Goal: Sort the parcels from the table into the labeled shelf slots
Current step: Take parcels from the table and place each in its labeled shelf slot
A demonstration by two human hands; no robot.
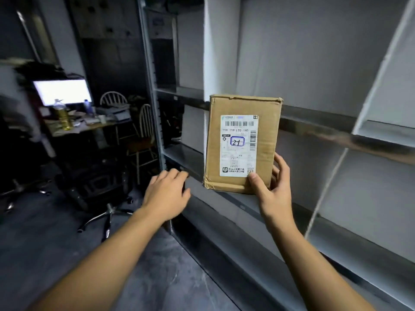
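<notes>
far left and up from the left hand [167, 194]: lit monitor [62, 92] on a cluttered desk [67, 131]. Bottle of yellow liquid [61, 115] stands in front of the screen, with a smaller blue bottle [87, 106] near it

above the left hand, between desk and shelf: two wooden spindle-back chairs [144, 129]. On the floor just left of that wrist: chrome office-chair base [107, 217]

left hand: palm down, fingers loosely bent and apart, holding nothing. Fingertips sit right at the front edge of a shelf board; contact or not, can't tell

shelf unit [155, 86]: grey metal uprights and boards run behind both hands. White divider panels [221, 48] split it into slots. Slot tags are too small and blurred to read

cardboard parcel [265, 131]: up and right of the left hand, directly above the right hand [272, 198]. It is held upright in front of the shelf slots, front face to the camera. White shipping label [239, 145] on the front shows barcodes, printed 159 159 L02 140, and a handwritten mark in a blue-outlined box that reads like 21. Top right corner is crumpled, and tape runs along the bottom edge

right hand: clamped on the parcel's lower right corner. Thumb is on the front face at the label's bottom corner, fingers wrapped round the right edge to the back

right of that hand: another white divider [332, 173], slanted in the wide-angle view, and more slots beyond it, blurred
</notes>
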